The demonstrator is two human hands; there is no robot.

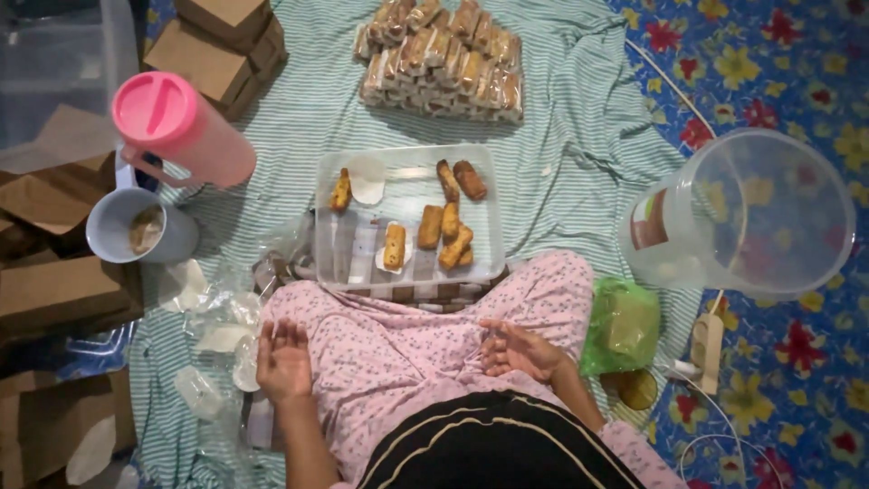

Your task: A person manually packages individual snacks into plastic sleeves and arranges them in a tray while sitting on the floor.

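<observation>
Both hands empty, fingers spread: left hand [283, 362] | right hand [518, 351] | golden-brown pastries [445, 226] in clear tray [409, 163]

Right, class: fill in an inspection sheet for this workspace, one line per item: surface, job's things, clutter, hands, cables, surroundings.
Surface: striped green cloth spread over a blue flowered mat.
Job's things: clear tray holding fried rolls; stack of wrapped rolls beyond it.
Clutter: loose clear wrappers, pink jug, grey cup, empty clear jug, green bag.
Hands: left hand and right hand open, empty, resting on the lap.
Cables: white cord running to a socket strip.
Surroundings: brown cardboard boxes at the left and top.
</observation>
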